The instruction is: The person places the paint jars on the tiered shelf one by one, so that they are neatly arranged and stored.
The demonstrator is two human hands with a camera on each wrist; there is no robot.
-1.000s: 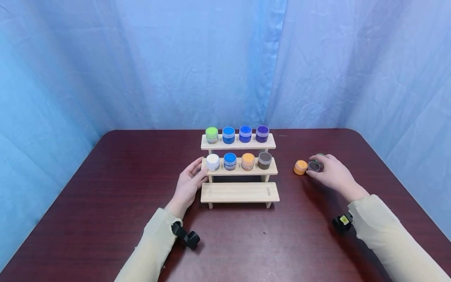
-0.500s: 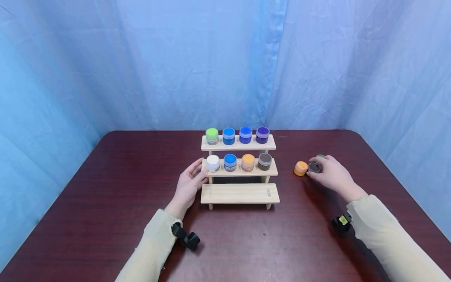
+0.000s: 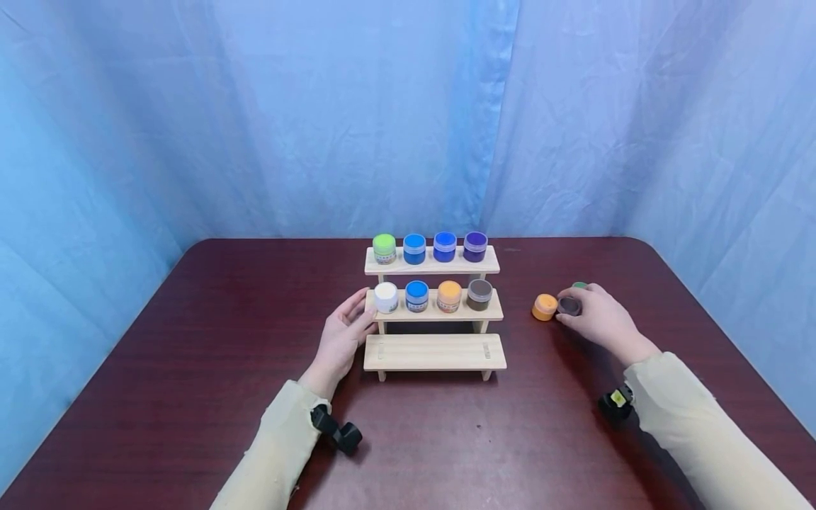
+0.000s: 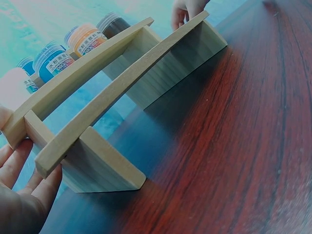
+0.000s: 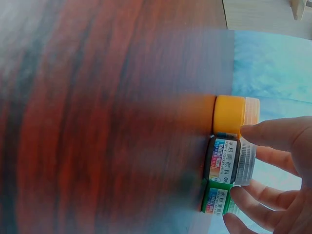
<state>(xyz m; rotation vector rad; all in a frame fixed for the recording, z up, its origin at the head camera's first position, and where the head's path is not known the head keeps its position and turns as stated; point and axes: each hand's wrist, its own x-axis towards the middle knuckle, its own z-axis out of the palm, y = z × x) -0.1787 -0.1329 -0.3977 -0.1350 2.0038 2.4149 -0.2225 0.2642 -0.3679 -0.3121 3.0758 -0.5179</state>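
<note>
A three-step wooden display rack (image 3: 435, 353) stands mid-table. At its left end my left hand (image 3: 338, 343) grips the middle shelf, thumb on top and fingers underneath, as the left wrist view shows. To the right of the rack, my right hand (image 3: 602, 320) pinches a dark paint jar (image 5: 222, 161) by its clear lid, between thumb and fingers. This jar stands upright on the table, touching or nearly touching an orange paint jar (image 3: 544, 307) on one side and a green paint jar (image 5: 217, 199) on the other. In the head view my fingers hide most of the green one.
On the top shelf stand light green (image 3: 384, 249), blue (image 3: 414, 248), deeper blue (image 3: 444, 246) and purple (image 3: 474, 246) jars. White (image 3: 385, 297), blue (image 3: 417, 296), orange (image 3: 449, 296) and dark (image 3: 479, 294) jars line the middle shelf. Blue curtains (image 3: 357, 120) hang behind the dark red table (image 3: 255, 283).
The head view has tilted up a little, so everything sits slightly lower. My right hand has shifted very slightly around the dark jar. The left hand keeps its hold on the rack.
</note>
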